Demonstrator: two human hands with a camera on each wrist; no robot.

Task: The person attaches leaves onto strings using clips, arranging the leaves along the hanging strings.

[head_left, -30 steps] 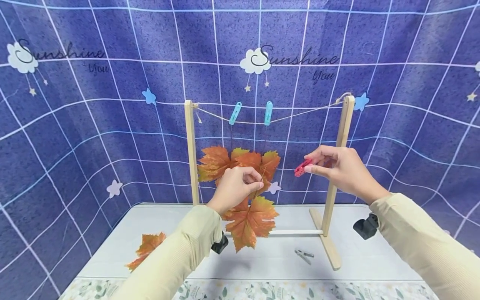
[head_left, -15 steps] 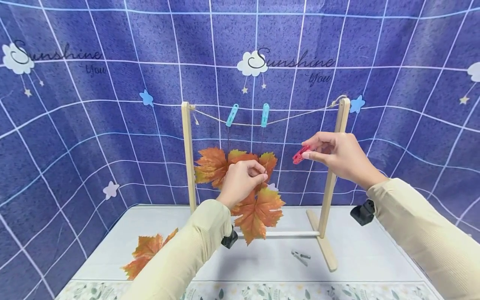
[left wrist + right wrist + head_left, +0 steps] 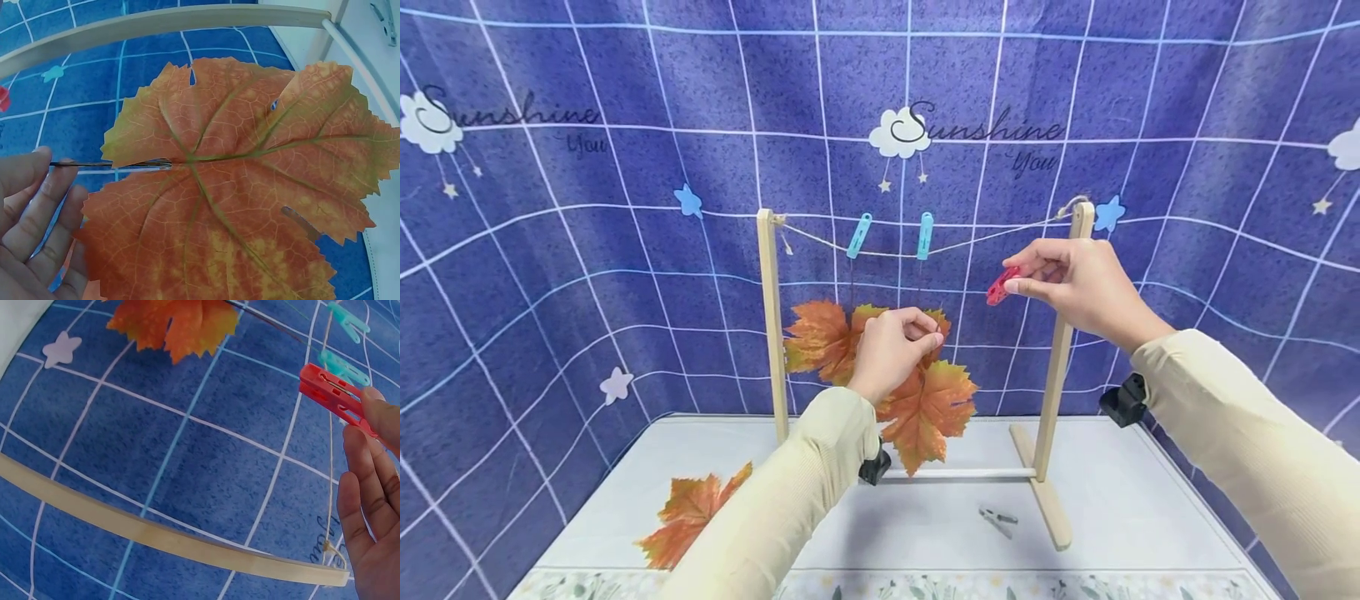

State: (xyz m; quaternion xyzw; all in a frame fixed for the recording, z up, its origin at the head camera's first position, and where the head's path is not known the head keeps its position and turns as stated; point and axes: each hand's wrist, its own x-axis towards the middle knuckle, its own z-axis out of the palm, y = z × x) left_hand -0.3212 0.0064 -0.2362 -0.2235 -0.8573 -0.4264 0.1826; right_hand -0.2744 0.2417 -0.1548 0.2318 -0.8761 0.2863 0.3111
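My left hand point(image 3: 895, 348) pinches the thin dark stem of an orange maple leaf point(image 3: 928, 412), which hangs below it; in the left wrist view the stem runs from my fingertips into the leaf point(image 3: 250, 156). To the right, my right hand point(image 3: 1078, 279) holds a red clothespin point(image 3: 1002, 286) between thumb and fingers, below the string's height. The right wrist view shows that red clothespin point(image 3: 331, 394) nearer than the blue ones. Two blue clothespins point(image 3: 859, 236) point(image 3: 924, 236) sit on the string point(image 3: 891, 254), with leaves point(image 3: 822, 337) hanging from them, partly behind my left hand.
A wooden frame carries the string between its left post point(image 3: 771, 317) and right post point(image 3: 1054, 392). Another maple leaf point(image 3: 688, 512) lies on the white table point(image 3: 925, 533) at the left. A grey clothespin point(image 3: 998, 521) lies near the frame's right foot point(image 3: 1051, 512).
My left hand has moved up and to the right with the leaf, which now hangs further right. My right hand has risen with the red clothespin. The head view has shifted slightly.
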